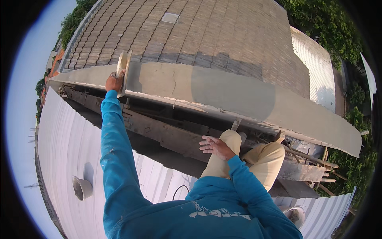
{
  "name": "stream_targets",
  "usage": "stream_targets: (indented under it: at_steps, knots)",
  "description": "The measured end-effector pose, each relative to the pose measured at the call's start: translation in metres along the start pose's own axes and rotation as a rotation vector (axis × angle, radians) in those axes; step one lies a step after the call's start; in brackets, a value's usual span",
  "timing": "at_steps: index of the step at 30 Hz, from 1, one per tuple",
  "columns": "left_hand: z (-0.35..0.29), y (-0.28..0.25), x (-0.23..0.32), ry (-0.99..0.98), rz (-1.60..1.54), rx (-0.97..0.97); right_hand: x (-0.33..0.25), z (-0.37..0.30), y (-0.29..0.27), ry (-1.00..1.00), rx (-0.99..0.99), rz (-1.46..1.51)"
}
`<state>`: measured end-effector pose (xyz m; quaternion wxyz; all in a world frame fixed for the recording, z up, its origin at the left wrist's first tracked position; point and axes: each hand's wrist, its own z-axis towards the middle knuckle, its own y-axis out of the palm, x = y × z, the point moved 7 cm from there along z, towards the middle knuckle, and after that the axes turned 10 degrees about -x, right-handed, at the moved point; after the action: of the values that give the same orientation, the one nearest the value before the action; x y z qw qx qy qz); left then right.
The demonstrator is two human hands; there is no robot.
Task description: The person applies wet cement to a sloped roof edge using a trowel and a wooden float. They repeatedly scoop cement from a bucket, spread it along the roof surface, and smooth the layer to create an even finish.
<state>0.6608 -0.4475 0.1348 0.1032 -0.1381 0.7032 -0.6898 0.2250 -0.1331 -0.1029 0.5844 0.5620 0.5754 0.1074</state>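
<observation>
My left hand [114,81], at the end of a stretched-out arm, is closed around a long plastering float [123,67]. The float stands across the left part of a grey cement ledge [167,81], its face against or just over the surface. A darker, damp-looking patch lies beside it, and a larger one covers the ledge's middle. A thin crack-like line runs between the two patches. My right hand [217,147] hovers before my bent knee with its fingers apart and nothing in it. Whitish dust marks its fingers.
A tiled roof [199,32] rises beyond the ledge. Below the ledge run a dark gap and weathered planks [159,129]. Pale metal roofing [71,147] holds a bucket [82,188] at left; another bucket [295,215] stands at lower right. Bamboo poles [310,157] stick out at right.
</observation>
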Motion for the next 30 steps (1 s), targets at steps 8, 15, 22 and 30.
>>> stream_targets:
  at_steps: [8,15,22,30]
  knots:
    - [0.031,0.045,0.021,0.095,0.008,-0.03,-0.008,0.005,-0.015,-0.07,0.019,0.023]
    - [-0.021,0.06,0.076,0.259,-0.137,0.002,-0.012,0.008,-0.004,-0.014,-0.007,0.0]
    - [-0.119,0.044,0.191,0.316,-0.24,-0.243,-0.012,0.011,-0.004,-0.087,-0.094,-0.011]
    - [-0.231,0.055,0.309,0.503,-0.289,-0.126,-0.009,0.011,0.002,-0.06,-0.07,-0.022]
